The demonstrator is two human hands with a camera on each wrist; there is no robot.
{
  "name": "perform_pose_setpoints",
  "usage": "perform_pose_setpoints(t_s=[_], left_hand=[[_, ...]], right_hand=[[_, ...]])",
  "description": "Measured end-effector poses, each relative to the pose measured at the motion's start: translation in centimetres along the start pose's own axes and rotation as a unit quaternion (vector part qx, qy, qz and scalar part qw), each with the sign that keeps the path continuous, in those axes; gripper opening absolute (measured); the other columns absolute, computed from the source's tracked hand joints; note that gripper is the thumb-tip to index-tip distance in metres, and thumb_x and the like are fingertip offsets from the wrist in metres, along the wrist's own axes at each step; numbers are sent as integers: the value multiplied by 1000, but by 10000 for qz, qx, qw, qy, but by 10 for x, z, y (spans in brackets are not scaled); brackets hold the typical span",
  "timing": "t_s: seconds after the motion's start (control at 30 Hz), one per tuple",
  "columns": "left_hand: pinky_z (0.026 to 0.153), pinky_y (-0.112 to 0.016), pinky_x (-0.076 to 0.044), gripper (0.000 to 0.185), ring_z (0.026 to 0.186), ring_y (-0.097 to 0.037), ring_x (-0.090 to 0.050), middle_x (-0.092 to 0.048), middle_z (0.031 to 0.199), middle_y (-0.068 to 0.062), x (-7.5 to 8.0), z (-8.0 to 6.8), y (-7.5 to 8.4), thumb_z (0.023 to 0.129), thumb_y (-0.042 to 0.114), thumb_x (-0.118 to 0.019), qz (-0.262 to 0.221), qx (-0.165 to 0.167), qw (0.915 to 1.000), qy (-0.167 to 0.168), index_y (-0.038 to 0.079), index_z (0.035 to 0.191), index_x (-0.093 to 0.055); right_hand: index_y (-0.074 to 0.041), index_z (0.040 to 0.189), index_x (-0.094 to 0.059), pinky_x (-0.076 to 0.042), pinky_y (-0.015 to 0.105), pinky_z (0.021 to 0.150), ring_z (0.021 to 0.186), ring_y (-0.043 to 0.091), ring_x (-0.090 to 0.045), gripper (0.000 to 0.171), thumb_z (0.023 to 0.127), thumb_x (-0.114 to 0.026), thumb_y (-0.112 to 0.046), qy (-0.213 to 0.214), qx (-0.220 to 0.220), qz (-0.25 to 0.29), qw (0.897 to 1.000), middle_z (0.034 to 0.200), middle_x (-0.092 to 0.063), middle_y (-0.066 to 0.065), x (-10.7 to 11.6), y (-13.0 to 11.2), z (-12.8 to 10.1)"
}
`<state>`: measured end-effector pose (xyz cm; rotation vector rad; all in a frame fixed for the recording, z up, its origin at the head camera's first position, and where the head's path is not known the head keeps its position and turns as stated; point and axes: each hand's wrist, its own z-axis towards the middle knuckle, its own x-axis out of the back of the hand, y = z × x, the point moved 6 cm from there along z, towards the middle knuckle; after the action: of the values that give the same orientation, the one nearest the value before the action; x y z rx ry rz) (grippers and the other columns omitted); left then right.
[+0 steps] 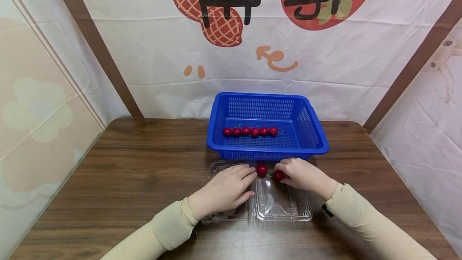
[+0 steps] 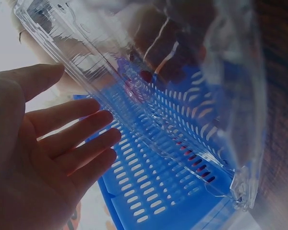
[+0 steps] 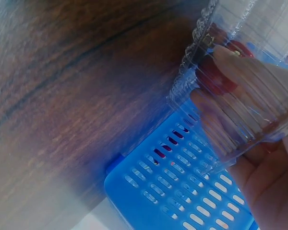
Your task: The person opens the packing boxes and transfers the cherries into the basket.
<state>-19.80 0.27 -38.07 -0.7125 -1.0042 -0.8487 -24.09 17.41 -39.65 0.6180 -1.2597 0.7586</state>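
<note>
In the head view, a clear plastic clamshell box (image 1: 283, 203) lies opened flat on the table, its two halves side by side. My right hand (image 1: 303, 175) pinches a red cherry (image 1: 279, 175) at the far end of the right half. The right wrist view shows that cherry (image 3: 215, 75) through the clear wall. Another cherry (image 1: 262, 169), with a stem near it, sits just left of it in the same half. My left hand (image 1: 224, 188) lies over the left half with fingers extended, nearest the middle hinge; in the left wrist view its fingers (image 2: 81, 132) are straight and hold nothing.
Right behind the box stands a blue slotted basket (image 1: 312, 143). A row of several cherries (image 1: 255, 132) lies on its floor toward the front left. The brown wooden table (image 1: 144, 171) extends to both sides, and a printed white cloth (image 1: 162, 63) hangs behind it.
</note>
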Motion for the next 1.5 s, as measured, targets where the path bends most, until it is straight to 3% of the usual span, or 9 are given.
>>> perform_pose_setpoints(t_s=[0.73, 1.1, 1.5], left_hand=[[109, -33, -39, 43, 120, -25, -56, -62, 123, -9, 1, 1, 1, 90, 35, -59, 51, 2, 10000, -82, 4, 120, -63], [109, -33, -40, 43, 120, -25, -55, -62, 124, -10, 1, 2, 1, 91, 35, -58, 42, 14, 9999, -146, 4, 120, -62], [109, -32, -39, 43, 120, -24, -56, -62, 124, -9, 0, 2, 1, 91, 36, -58, 112, -37, 9999, -91, 4, 120, -63]], right_hand=[[-9, 94, -66, -54, 25, 63, 71, 9, -62, 27, 73, -81, -14, 110, 39, 114, 9999, 80, -65, -2, 12, 0, 0], [-8, 97, -66, -55, 25, 65, 74, 10, -63, 28, 74, -81, -15, 309, 93, 22, 9995, 82, -66, 0, 30, -8, 0], [-8, 98, -66, -55, 25, 62, 71, 10, -64, 32, 71, -82, -15, 854, 394, -79, 9955, 80, -65, -2, 58, -16, 0]])
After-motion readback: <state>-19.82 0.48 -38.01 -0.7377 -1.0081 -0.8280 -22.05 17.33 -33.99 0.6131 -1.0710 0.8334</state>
